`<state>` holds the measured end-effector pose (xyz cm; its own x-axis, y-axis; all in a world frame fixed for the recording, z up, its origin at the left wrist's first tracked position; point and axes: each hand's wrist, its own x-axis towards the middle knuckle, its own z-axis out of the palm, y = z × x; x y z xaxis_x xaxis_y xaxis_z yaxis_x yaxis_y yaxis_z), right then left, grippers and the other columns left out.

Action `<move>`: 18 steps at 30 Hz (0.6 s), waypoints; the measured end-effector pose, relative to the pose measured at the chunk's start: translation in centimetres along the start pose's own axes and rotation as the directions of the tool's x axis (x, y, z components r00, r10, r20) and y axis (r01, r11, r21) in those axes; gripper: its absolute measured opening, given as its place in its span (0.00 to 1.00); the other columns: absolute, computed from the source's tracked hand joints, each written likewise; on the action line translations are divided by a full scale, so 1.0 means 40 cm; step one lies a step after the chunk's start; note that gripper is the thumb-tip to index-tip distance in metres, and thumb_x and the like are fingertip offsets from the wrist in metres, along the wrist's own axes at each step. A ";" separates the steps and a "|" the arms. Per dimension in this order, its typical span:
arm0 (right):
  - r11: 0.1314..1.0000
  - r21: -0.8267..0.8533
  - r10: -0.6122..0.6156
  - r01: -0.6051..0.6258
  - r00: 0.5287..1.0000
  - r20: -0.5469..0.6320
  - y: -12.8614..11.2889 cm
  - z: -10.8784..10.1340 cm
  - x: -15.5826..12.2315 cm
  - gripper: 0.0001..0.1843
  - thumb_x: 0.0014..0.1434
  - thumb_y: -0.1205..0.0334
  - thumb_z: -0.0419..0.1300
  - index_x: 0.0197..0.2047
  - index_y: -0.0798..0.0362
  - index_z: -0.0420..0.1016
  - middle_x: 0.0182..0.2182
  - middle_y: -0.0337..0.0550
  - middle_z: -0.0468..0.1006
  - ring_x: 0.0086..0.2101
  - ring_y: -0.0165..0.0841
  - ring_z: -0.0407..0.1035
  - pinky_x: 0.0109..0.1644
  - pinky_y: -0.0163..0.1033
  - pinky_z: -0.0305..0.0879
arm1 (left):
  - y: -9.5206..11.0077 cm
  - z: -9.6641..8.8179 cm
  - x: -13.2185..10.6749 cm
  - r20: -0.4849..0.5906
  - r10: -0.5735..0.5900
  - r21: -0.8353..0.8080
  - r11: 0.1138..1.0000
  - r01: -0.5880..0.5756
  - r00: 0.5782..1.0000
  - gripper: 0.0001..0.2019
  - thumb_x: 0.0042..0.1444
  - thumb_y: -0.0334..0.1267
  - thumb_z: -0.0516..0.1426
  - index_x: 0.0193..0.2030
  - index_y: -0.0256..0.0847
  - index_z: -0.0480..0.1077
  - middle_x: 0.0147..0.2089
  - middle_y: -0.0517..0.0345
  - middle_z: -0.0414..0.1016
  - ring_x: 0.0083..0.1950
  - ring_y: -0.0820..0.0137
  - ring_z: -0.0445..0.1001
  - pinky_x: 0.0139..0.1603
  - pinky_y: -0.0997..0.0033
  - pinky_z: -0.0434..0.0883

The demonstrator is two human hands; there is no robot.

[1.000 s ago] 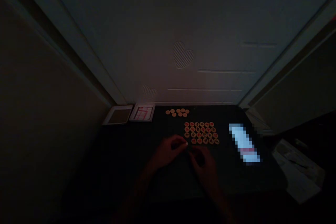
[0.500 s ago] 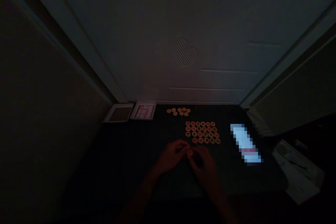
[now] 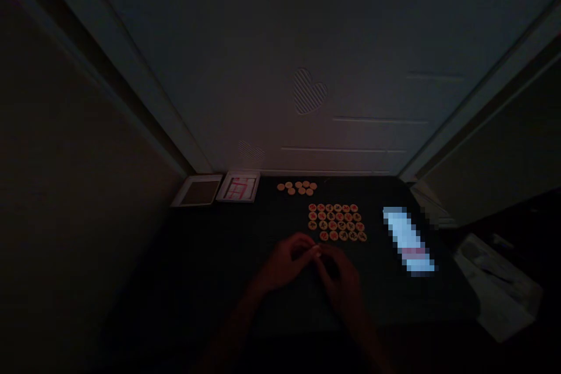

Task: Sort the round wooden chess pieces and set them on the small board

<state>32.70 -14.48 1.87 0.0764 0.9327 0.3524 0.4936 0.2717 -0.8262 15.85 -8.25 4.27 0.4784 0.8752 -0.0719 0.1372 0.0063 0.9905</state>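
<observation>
My left hand (image 3: 284, 261) and my right hand (image 3: 343, 276) meet fingertip to fingertip over the near part of the dark table. Pinched between them is a small round Chinese chess piece (image 3: 317, 250), mostly covered by the fingers. Just beyond the fingertips lie several rows of Chinese chess pieces (image 3: 339, 217), face up with red or dark marks. The row nearest my hands starts a little farther right than the others. At the back, several plain-faced discs (image 3: 300, 190) form a loose group.
A pale box (image 3: 218, 194) holding a red-marked sheet stands at the back left, beside an open tray (image 3: 218, 181) with a brown inside. To the right glows a blurred-out phone-like screen (image 3: 407, 239). A white door (image 3: 245, 87) rises behind the dark table (image 3: 210, 269). The room is dim.
The held piece showed its round face between the fingers before; now the fingertips cover most of it. The hands stay in nearly the same place, and the rows look unchanged.
</observation>
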 end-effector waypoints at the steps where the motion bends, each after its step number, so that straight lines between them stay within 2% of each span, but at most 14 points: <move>1: 1.000 -0.003 -0.003 0.003 1.000 -0.005 0.001 0.000 0.000 0.11 0.68 0.57 0.58 0.51 0.49 0.77 0.46 0.46 0.82 0.45 0.37 0.78 0.50 0.42 0.75 | 0.002 -0.002 -0.001 -0.005 0.014 0.027 1.000 -0.014 1.000 0.10 0.64 0.44 0.59 0.46 0.41 0.73 0.46 0.53 0.81 0.47 0.65 0.80 0.52 0.64 0.75; 5: 1.000 -0.024 -0.018 0.018 1.000 -0.019 0.007 0.004 0.003 0.11 0.69 0.58 0.57 0.51 0.48 0.77 0.47 0.47 0.82 0.47 0.37 0.77 0.52 0.43 0.74 | 0.004 -0.010 -0.010 -0.026 0.056 0.200 0.979 -0.050 0.998 0.11 0.64 0.40 0.59 0.52 0.44 0.73 0.49 0.53 0.81 0.49 0.64 0.80 0.53 0.63 0.75; 8: 0.998 -0.048 -0.027 0.026 1.000 -0.007 0.013 0.008 0.005 0.11 0.69 0.59 0.56 0.51 0.48 0.77 0.47 0.46 0.82 0.47 0.37 0.78 0.52 0.43 0.75 | -0.002 -0.014 -0.017 0.001 0.136 0.325 0.937 -0.129 0.991 0.13 0.63 0.35 0.58 0.54 0.46 0.72 0.51 0.55 0.80 0.50 0.65 0.79 0.53 0.64 0.75; 12: 0.991 -0.130 -0.041 0.043 0.999 0.017 0.024 0.015 0.003 0.11 0.68 0.58 0.58 0.51 0.47 0.77 0.45 0.46 0.83 0.44 0.38 0.78 0.50 0.44 0.75 | -0.010 -0.020 -0.024 0.043 0.254 0.501 0.831 -0.241 0.966 0.12 0.64 0.32 0.57 0.52 0.48 0.73 0.54 0.56 0.78 0.56 0.65 0.76 0.60 0.61 0.71; 18: 0.965 -0.233 -0.106 0.118 0.992 0.062 0.041 0.025 0.005 0.11 0.67 0.63 0.59 0.50 0.46 0.78 0.44 0.44 0.83 0.43 0.40 0.76 0.49 0.47 0.74 | -0.021 -0.026 -0.026 0.115 0.305 0.667 0.682 -0.301 0.945 0.11 0.66 0.32 0.57 0.51 0.49 0.74 0.53 0.59 0.80 0.55 0.65 0.76 0.67 0.55 0.63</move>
<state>32.65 -13.61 0.13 -0.0304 0.9115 0.4102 0.6871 0.3171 -0.6537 14.34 -8.68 3.65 0.5936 0.7738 0.2211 0.5279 -0.5818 0.6187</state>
